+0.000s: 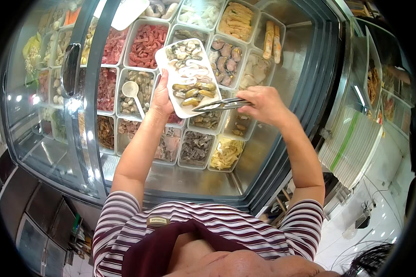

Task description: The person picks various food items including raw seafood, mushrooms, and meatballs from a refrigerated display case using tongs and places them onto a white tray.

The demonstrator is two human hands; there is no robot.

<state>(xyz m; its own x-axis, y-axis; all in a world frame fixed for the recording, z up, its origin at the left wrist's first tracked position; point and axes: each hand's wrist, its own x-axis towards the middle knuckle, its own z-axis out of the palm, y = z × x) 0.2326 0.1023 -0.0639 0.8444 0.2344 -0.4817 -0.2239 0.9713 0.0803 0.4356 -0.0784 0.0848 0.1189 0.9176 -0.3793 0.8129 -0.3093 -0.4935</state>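
My left hand (162, 95) holds a white rectangular plate (184, 112) by its left edge, over the food tubs of a glass-topped display case. On the plate lie oysters (184, 50) at the far end, pale white rings (193, 71) in the middle, and dark-edged yellow-brown shellfish pieces (193, 92) nearer me. My right hand (263, 104) grips metal tongs (225, 104), whose tips are at the plate's near right corner, below the shellfish. Nothing is clearly seen between the tips. A white ladle (130, 89) rests in a tub of shelled oysters left of my left hand.
Tubs hold sliced red meat (147, 45), dark shredded food (196, 147), yellow strips (226, 154) and two long rolls (272, 41). A sliding glass door's handle (70, 71) stands at left. The case's grey frame (201, 197) runs before me. A striped stack (350, 145) is at right.
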